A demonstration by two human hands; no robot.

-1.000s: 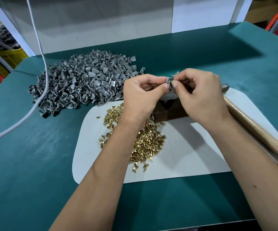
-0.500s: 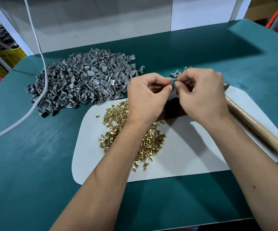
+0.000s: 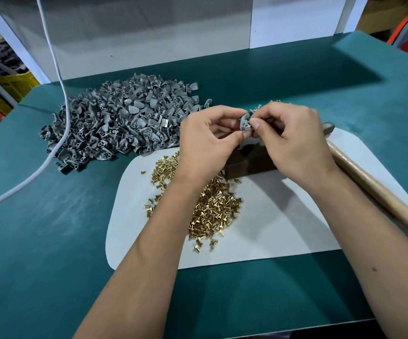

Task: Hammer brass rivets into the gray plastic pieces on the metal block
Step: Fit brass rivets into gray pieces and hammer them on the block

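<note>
My left hand (image 3: 210,140) and my right hand (image 3: 293,140) meet above the dark metal block (image 3: 249,165), which they partly hide. Both pinch one small gray plastic piece (image 3: 245,123) between thumb and fingertips. Whether a rivet sits in the piece I cannot tell. A heap of loose brass rivets (image 3: 212,206) lies on the white mat (image 3: 283,231) under my left wrist. A large pile of gray plastic pieces (image 3: 122,123) lies on the green table to the left. A hammer with a wooden handle (image 3: 374,189) lies on the mat to the right.
A white cable (image 3: 58,77) runs down from the top left across the gray pile and off the left edge. A few gray pieces with rivets (image 3: 275,102) lie behind my hands. Behind the green table (image 3: 51,241) stands a white wall panel.
My hands have stayed together over the block, and the gray piece has turned between my fingertips so more of it shows. The view has shifted slightly.
</note>
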